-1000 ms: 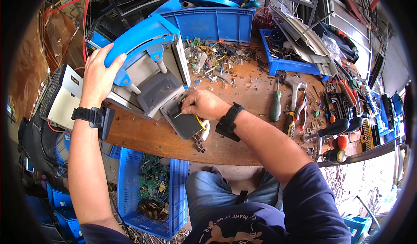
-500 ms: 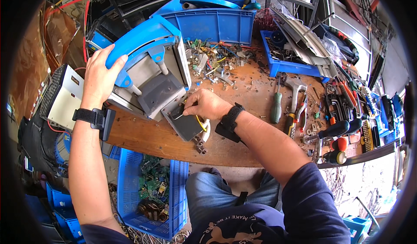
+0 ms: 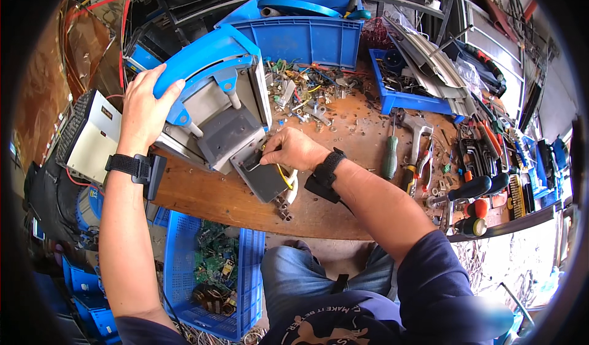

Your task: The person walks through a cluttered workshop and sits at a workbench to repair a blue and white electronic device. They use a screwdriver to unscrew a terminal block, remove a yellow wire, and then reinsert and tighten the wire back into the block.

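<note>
With fingers of the right hand (image 3: 293, 150) drawn together, pinches, seemingly, a slim metal rod (image 3: 252, 168) over the dark plate (image 3: 266, 186), set below-left of the fingertips, slanting lengthwise toward lower right; with the left hand (image 3: 144, 108), farther off, grips the blue-rimmed device (image 3: 202, 55)

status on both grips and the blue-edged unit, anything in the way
Left grip on blue-edged unit; right grip pinching thin pale piece over dark plate. Unit on wooden bench. Yellow wire beside plate, no blockage seen.
</note>
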`<state>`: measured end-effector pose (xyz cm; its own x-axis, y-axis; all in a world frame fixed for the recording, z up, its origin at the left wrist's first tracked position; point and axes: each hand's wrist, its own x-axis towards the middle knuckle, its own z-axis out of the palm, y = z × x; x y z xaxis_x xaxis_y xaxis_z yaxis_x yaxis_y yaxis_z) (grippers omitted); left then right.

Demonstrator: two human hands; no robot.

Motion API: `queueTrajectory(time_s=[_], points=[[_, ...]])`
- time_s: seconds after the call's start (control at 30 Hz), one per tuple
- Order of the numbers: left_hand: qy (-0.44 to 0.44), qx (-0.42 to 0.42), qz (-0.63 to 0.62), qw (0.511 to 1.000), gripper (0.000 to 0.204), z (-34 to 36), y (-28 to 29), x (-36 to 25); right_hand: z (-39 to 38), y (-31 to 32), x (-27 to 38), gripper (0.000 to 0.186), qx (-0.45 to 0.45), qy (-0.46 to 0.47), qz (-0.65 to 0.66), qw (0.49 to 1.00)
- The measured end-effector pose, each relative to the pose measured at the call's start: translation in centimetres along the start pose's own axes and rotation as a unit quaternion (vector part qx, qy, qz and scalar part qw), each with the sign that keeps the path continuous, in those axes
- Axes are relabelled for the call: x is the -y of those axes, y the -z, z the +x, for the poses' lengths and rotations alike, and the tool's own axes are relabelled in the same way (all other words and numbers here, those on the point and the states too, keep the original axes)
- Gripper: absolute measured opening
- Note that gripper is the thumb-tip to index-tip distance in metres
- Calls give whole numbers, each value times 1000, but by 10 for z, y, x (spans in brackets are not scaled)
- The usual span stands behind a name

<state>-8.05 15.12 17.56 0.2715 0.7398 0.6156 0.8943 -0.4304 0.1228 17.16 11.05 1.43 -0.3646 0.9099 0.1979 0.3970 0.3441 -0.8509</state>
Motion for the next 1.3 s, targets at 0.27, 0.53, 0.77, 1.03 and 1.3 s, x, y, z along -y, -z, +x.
queueTrajectory(time_s=[0.27,0.53,0.77,1.03,1.3], points=[[-5,-2,5,1000,51,1,0,-1,-1,-2,6,18,-44,28,-43,998],[-16,-21,-12,1000,53,1,-2,2,0,-4,-2,17,-43,38,2,998],[-7,-7,1,1000,49,-1,0,-2,-1,-3,6,16,-29,3,-2,1000],[-21,-29,2,999,50,-1,-1,-1,-6,-5,10,16,-48,27,9,998],[-29,-36,5,999,49,0,-2,1,-7,-2,10,17,-55,37,-30,997]])
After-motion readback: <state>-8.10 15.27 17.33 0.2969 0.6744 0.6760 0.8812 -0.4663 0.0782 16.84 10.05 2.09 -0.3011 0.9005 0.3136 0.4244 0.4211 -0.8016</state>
